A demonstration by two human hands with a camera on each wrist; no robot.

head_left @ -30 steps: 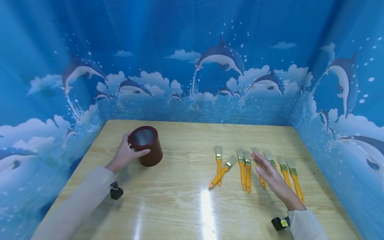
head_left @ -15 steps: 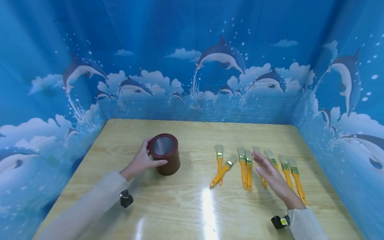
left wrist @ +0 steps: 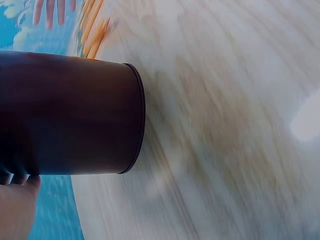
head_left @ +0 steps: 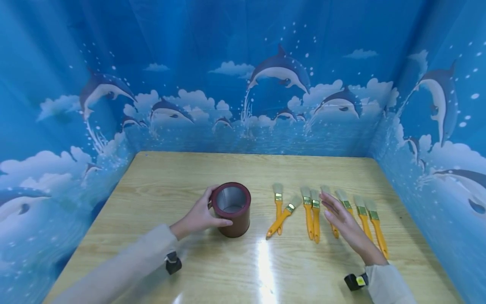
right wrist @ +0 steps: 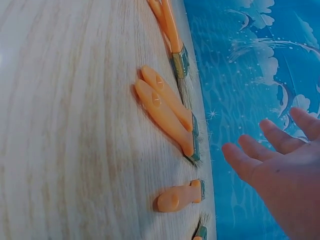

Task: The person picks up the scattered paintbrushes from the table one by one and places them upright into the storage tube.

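My left hand (head_left: 201,216) grips a dark red-brown cylindrical pot (head_left: 240,221) from its left side, thumb across the front and the other fingers behind. The pot stands upright with its mouth facing up, and its grey inside shows bare. In the left wrist view the pot's wall (left wrist: 75,115) fills the left, with fingertips at its lower edge. My right hand (head_left: 343,221) hovers with fingers extended over the paintbrushes, holding nothing. It partly hides a paintbrush (head_left: 336,231) beneath it. Orange handles (right wrist: 165,117) and straight fingers (right wrist: 280,140) show in the right wrist view.
Several paintbrushes with orange handles and pale bristles lie on the wooden table (head_left: 171,181), mostly side by side. One slanted paintbrush (head_left: 280,220) crosses over another paintbrush (head_left: 278,198) at the left of the row. A blue dolphin-print curtain (head_left: 212,63) encloses the back and sides.
My left hand has carried the pot to the right and nearer to me, toward the paintbrushes. The right hand and the paintbrushes have stayed almost where they were.
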